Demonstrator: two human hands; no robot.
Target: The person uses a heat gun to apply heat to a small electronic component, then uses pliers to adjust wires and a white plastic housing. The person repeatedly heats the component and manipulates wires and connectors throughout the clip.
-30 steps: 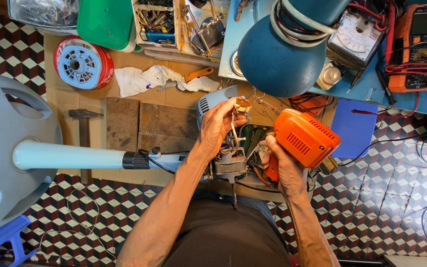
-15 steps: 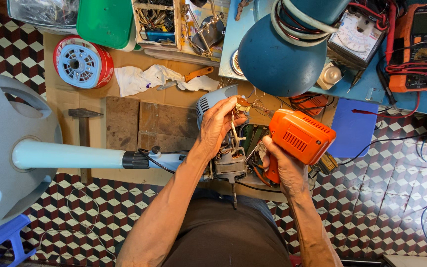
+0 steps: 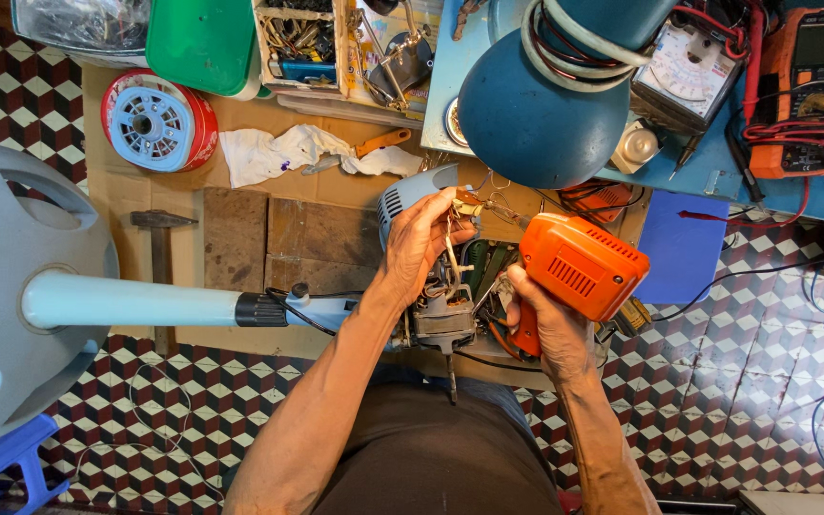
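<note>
The left hand [image 3: 423,243] pinched thin wires [image 3: 450,250] taut above the fan motor [image 3: 442,315], while the right hand [image 3: 550,324] wrapped its grip around the orange soldering gun [image 3: 579,264], tip aimed at them.

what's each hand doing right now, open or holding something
Left hand: closed, pinching wires above the fan motor.
Right hand: closed around the grip of the orange soldering gun.

Your left hand [image 3: 422,243] pinches small wires [image 3: 452,250] above the fan motor [image 3: 442,319]; your right hand [image 3: 547,324] grips the orange soldering gun [image 3: 579,265], its tip near those wires; a hammer [image 3: 158,250] lies on the wooden board [image 3: 240,238] to the left.
</note>
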